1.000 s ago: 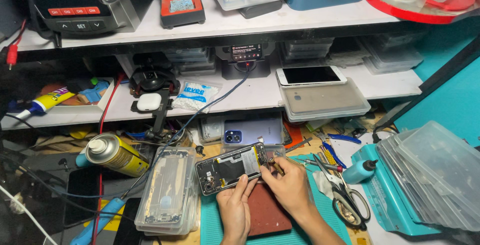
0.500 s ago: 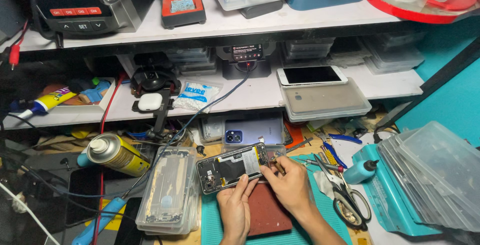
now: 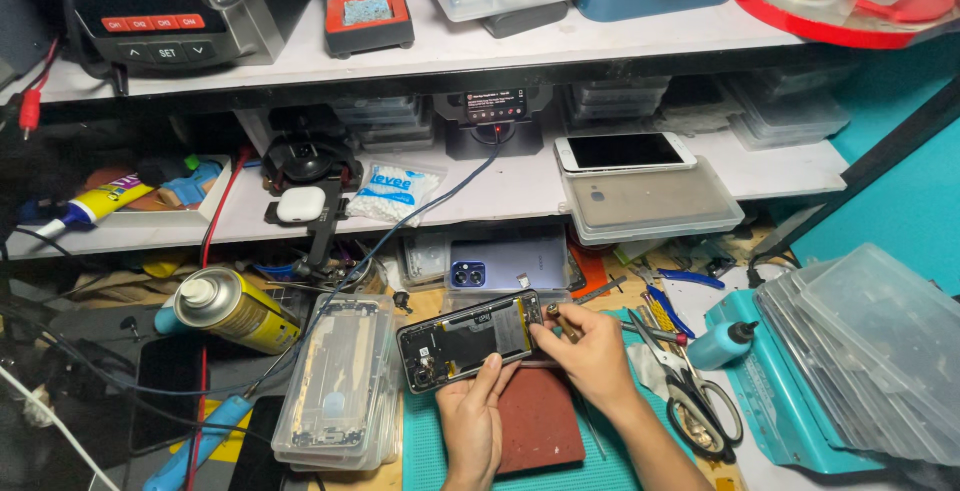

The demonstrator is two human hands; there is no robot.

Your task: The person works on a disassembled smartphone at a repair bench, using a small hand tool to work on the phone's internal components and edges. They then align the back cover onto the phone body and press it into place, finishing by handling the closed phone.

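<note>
The left hand (image 3: 472,413) props the opened phone (image 3: 470,339) tilted above the green mat (image 3: 420,451), fingers gripping its lower edge, while the right hand (image 3: 592,353) pinches a small tool (image 3: 560,321) at its corner, best worked gently.

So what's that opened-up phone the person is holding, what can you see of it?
The opened phone is a dark slab with its back cover off, showing a black battery area, metal shields and a yellowish strip near its right end. It lies lengthwise, tilted slightly up to the right, above the teal mat. The left hand grips its lower edge from beneath; the right hand touches its right end with a small tool.
</note>
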